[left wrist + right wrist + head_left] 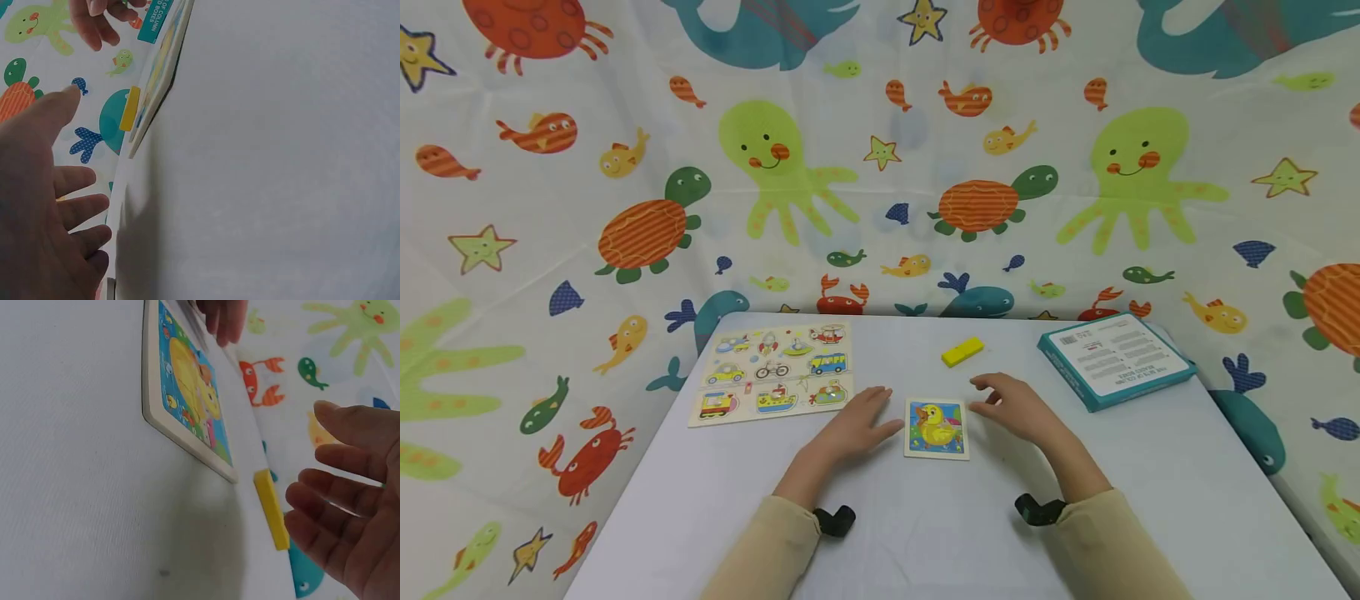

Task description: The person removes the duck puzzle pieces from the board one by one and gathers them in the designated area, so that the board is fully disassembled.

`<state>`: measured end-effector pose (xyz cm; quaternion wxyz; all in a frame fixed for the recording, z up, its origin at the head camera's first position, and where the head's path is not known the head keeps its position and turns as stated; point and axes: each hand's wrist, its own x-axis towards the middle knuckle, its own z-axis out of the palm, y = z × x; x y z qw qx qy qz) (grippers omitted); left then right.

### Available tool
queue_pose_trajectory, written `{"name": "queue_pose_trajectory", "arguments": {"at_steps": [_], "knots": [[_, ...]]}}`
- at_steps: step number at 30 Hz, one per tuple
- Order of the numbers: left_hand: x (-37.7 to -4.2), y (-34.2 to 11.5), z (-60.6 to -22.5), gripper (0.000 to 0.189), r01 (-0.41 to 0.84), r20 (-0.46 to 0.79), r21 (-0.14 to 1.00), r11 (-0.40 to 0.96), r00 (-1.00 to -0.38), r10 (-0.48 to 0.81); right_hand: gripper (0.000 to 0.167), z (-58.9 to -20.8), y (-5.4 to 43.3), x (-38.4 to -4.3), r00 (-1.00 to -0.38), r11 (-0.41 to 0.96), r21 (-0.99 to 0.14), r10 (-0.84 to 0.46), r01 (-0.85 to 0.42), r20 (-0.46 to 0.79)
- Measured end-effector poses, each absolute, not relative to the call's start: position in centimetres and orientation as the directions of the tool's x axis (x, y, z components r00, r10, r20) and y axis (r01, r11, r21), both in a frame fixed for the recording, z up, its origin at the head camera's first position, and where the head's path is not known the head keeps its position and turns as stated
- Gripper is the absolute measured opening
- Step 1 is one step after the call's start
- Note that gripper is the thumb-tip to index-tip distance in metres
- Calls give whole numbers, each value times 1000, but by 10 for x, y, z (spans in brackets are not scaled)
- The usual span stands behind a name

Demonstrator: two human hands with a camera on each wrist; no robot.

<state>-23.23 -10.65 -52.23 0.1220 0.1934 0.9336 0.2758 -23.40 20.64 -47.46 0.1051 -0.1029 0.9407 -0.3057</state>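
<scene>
A small square duck puzzle in a pale wooden frame lies flat on the white table between my two hands. On its left side my left hand hovers with fingers spread loosely, holding nothing. My right hand is at its upper right, fingers relaxed and slightly bent, thumb tip close to the frame's corner. In the right wrist view the duck puzzle shows its full picture, and the right hand is apart from it. Behind the puzzle lies a yellow block.
A wooden vehicle puzzle board lies at the back left, close to the left fingertips. At the back right is a teal box with a white printed panel. A sea-animal cloth hangs behind the white table.
</scene>
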Motion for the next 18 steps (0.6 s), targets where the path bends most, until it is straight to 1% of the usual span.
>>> {"name": "queue_pose_trajectory", "arguments": {"at_steps": [4,8,14,18], "knots": [[-236,-99,-528,78,294,-119,566,770,-895,429,49,-478,195,-245,-939,766,-623,-312,-160,-143],[-239,-95,-532,77,305,-106,555,774,-897,430,43,-485,182,-255,-929,748,-644,-334,-161,-156],[-245,-90,-538,73,318,-91,522,792,-902,422,38,-494,162,-267,-915,731,-661,-367,-169,-171],[-246,-87,-541,70,350,-66,486,801,-899,433,35,-502,151,-271,-896,721,-662,-411,-205,-170]]}}
